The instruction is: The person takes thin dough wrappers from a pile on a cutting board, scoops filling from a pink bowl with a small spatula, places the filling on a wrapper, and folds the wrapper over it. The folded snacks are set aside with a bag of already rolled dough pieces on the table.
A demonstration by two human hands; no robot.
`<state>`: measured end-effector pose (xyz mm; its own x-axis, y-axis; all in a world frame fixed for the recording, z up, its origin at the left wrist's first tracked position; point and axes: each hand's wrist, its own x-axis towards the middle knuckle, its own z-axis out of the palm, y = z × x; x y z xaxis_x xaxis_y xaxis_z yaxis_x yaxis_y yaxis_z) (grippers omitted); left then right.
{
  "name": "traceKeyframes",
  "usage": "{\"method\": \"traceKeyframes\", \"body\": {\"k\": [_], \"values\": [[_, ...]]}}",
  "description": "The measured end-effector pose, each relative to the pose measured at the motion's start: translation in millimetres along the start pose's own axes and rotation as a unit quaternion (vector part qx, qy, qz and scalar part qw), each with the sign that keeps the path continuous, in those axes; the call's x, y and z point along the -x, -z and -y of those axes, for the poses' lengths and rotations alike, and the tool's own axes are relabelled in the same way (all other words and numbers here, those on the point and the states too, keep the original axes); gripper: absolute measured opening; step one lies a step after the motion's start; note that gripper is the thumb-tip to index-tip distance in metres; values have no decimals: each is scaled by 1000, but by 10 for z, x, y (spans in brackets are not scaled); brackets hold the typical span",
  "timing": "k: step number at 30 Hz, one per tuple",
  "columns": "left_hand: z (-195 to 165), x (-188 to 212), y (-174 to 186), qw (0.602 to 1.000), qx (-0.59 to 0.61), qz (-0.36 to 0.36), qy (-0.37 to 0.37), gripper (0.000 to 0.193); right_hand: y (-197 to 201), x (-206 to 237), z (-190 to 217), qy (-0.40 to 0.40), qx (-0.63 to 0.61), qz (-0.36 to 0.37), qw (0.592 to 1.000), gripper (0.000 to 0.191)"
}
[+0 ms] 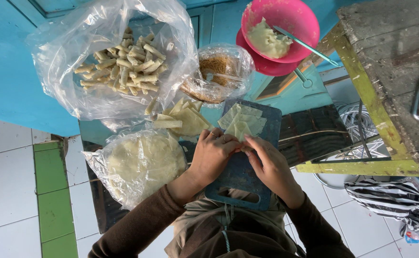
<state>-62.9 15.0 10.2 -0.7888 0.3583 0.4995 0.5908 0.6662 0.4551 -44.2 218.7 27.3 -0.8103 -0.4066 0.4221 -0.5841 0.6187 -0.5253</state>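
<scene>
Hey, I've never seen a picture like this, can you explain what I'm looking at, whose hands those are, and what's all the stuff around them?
One camera, worn on a person's head, looks down at their own bare hands. The left hand and right hand together pinch a pale thin wrapper over a dark blue cutting board. More cut wrappers lie on the board. Nearby are a clear bag of finished small rolls, a bagged stack of round sheets, and a pink bowl of pale filling with a spoon.

A clear plastic bag of finished rolls [123, 67] is lying at the far left. A bag of brown filling [219, 71] is sitting beside it. A pink bowl [286, 19] holding paste and a spoon [305, 45] is resting near the green-edged wooden table [362, 91].
</scene>
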Motion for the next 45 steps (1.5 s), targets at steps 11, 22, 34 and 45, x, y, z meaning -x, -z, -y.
{"method": "traceKeyframes", "body": {"k": [11,22,34,45], "values": [[-45,-13,-37,994,58,16,89,9,-48,-165,-120,49,27,28,998,44],[-63,-49,4,989,121,77,44,18,174,-93,-79,-80,-98,109,986,39],[-68,-60,2,982,159,36,96,12,22,166,-25,-7,13,-5,1000,21],[-257,27,-34,996,67,35,37,12,65,264,20,-107,1,9,994,14]]}}
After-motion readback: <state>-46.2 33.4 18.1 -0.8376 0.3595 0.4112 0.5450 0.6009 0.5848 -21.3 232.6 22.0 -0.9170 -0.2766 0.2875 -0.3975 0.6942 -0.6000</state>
